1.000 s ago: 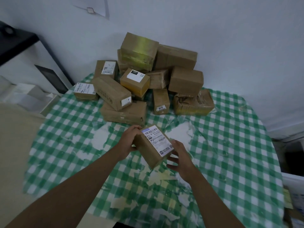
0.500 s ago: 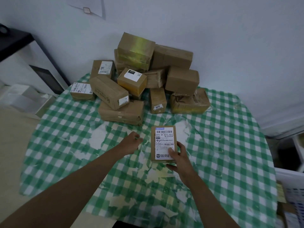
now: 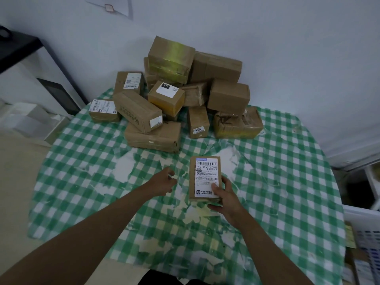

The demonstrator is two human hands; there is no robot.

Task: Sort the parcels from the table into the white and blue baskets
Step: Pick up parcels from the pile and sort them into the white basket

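My right hand (image 3: 225,195) grips a small brown parcel (image 3: 205,171) at its near end, thumb on the white shipping label, label side up above the middle of the table. My left hand (image 3: 164,182) hovers a little to the left of the parcel, fingers loosely curled, holding nothing. A pile of several brown cardboard parcels (image 3: 174,99) is stacked at the far side of the table against the wall. A white basket (image 3: 362,219) shows at the right edge, with parcels inside it.
The round table carries a worn green and white checked cloth (image 3: 287,182). A white wall runs behind the pile. A dark shelf unit (image 3: 24,58) and white boxes (image 3: 30,120) stand at the left beyond the table edge.
The parcel went from tilted and held by both hands to label up in my right hand alone. My left hand let go and drew slightly left.
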